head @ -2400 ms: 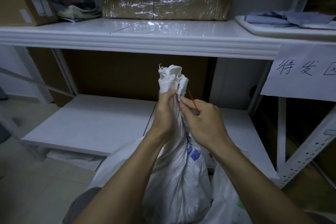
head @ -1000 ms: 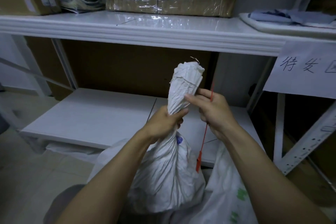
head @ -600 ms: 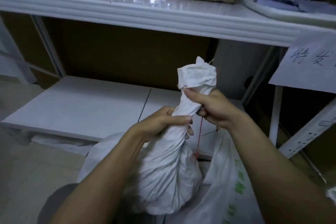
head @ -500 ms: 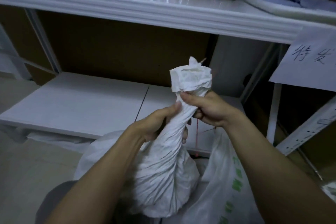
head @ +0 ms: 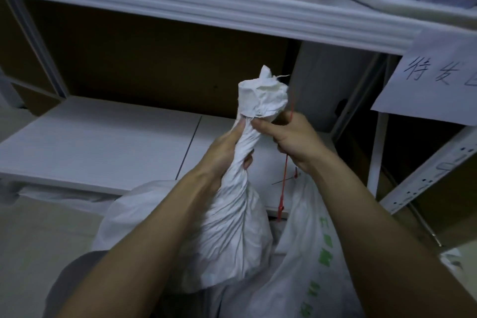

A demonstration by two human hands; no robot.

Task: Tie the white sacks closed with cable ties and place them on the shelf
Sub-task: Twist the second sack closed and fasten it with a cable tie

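Centrally, the twisted white woven sack (head: 232, 227) is clamped by the left hand (head: 224, 152) to keep its neck gathered, while the thin red cable tie (head: 284, 183) is pinched by the right hand (head: 291, 142) for wrapping.

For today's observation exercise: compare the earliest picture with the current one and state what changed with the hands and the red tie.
The right hand now holds the red cable tie hanging down beside the neck of the sack. Left hand has slid lower. Both still grip the neck.
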